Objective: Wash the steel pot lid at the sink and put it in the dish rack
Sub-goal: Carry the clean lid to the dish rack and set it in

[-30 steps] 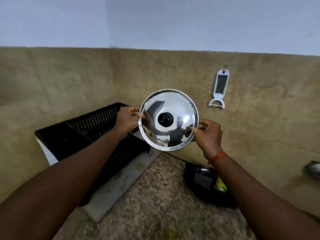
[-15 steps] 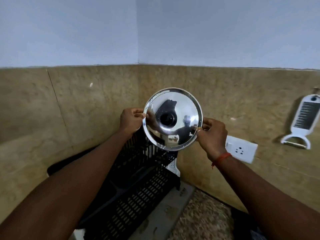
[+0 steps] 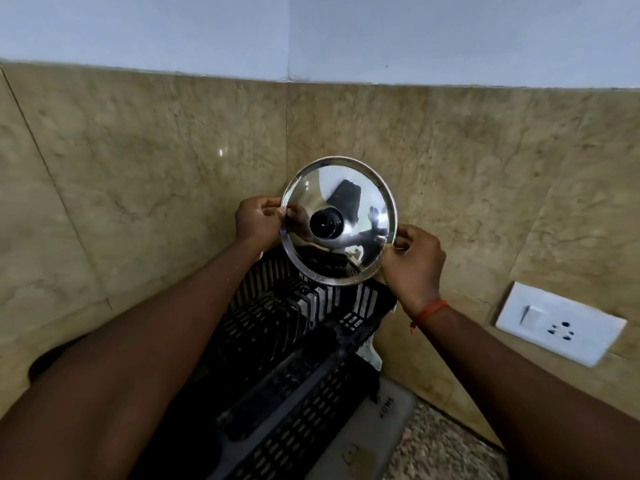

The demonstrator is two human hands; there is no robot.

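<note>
Speckled stone counter (image 3: pixel 446 455) is seen at the lower right edge, nearest the camera. A grey mat (image 3: pixel 375 431) is laid on it, and a black plastic dish rack (image 3: pixel 287 386) is set on the mat, pushed into the corner where two walls meet. Slotted walls and a row of upright dividers are noted on the rack; nothing can be made out standing in the visible slots.

Both forearms are extended from the bottom corners toward the middle of the view. An orange thread (image 3: pixel 429 310) is worn on the right wrist.

Steel pot lid (image 3: pixel 337 220) is held in the air above the far end of the rack, its lower edge close over the dividers; contact with them cannot be confirmed. The lid is tilted, domed top side turned toward the camera, black knob (image 3: pixel 326 222) at its centre. The rack and the hands are reflected in the polished surface.

Left hand (image 3: pixel 258 220) is closed on the lid's left rim, pinched between thumb and fingertips. Right hand (image 3: pixel 414 261) is closed on the lower right rim in the same pinch.

Beyond, tan marble-look tiles (image 3: pixel 145 174) are seen covering both walls, with pale painted wall (image 3: pixel 311 29) above. A white switch and socket plate (image 3: pixel 559 323) is fixed on the right wall, well apart from the lid.
</note>
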